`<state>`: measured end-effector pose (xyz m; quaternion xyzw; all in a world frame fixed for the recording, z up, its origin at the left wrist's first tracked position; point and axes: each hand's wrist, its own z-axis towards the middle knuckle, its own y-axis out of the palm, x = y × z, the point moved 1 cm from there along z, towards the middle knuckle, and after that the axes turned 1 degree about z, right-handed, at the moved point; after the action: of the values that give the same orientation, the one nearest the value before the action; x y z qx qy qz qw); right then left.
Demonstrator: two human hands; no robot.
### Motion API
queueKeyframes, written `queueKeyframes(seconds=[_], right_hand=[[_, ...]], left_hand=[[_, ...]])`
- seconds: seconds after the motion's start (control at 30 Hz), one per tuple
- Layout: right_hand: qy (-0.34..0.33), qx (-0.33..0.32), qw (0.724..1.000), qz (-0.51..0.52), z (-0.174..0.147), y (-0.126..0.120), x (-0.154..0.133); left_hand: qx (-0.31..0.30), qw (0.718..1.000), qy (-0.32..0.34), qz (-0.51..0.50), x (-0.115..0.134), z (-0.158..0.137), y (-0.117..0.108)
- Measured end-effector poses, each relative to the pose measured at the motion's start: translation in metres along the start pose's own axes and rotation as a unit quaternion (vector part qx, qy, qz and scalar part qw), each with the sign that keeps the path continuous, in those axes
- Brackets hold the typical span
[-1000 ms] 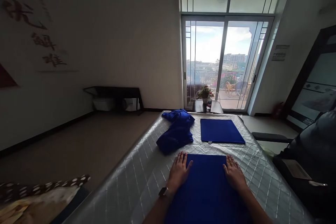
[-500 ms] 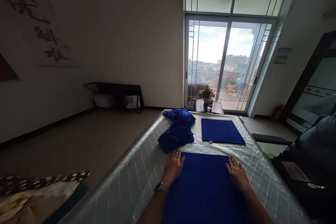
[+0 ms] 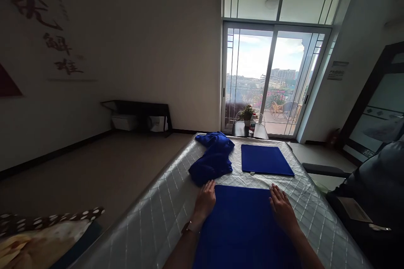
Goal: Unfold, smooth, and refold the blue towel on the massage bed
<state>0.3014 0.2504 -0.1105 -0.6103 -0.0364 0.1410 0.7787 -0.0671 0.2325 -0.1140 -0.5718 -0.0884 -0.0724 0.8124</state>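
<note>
A flat blue rectangle of cloth [image 3: 241, 227] lies in front of me, its near end running out of the bottom of the view. My left hand [image 3: 205, 199] rests at its far left corner, fingers stretched forward along the edge and the thumb barely showing. On the far right corner, my right hand [image 3: 280, 204] lies flat with its fingers extended. Just beyond my left hand is a crumpled blue garment [image 3: 213, 159]. A smaller flat blue folded cloth [image 3: 265, 159], with a small white tag at its near edge, sits farther off to the right.
A silver quilted cover [image 3: 158, 210] spreads over the table beneath the cloths. Behind it stand a potted plant [image 3: 247, 113] and a bottle [image 3: 253, 124] on a small dark table. A dark chair [image 3: 378, 180] is at the right; spotted fabric [image 3: 50, 220] lies lower left.
My left thumb has drawn in from the cloth toward the fingers. My right hand has shifted slightly left, its fingers now more over the cloth's corner. The camera view has tipped slightly.
</note>
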Motion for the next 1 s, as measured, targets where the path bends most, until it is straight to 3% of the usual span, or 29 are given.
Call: queueKeyframes(seconds=[0.07, 0.3, 0.77, 0.87, 1.0], right_hand=[[-0.026, -0.002, 0.999, 0.022, 0.001, -0.003, -0.007], [0.024, -0.081, 0.996, 0.037, -0.003, 0.007, -0.007], [0.064, -0.074, 0.995, 0.023, -0.002, 0.013, -0.003], [0.068, -0.069, 0.995, 0.030, -0.003, 0.012, -0.004], [0.072, -0.074, 0.994, 0.028, -0.002, 0.010, -0.005]], left_hand=[[-0.009, 1.000, 0.011, -0.006, 0.002, 0.001, -0.001], [-0.100, 0.994, 0.049, 0.008, 0.009, -0.002, -0.003], [-0.066, 0.993, 0.060, 0.075, 0.017, -0.009, -0.016], [-0.056, 0.992, 0.065, 0.088, 0.039, -0.009, -0.013], [-0.077, 0.982, 0.170, 0.024, 0.112, -0.012, 0.005]])
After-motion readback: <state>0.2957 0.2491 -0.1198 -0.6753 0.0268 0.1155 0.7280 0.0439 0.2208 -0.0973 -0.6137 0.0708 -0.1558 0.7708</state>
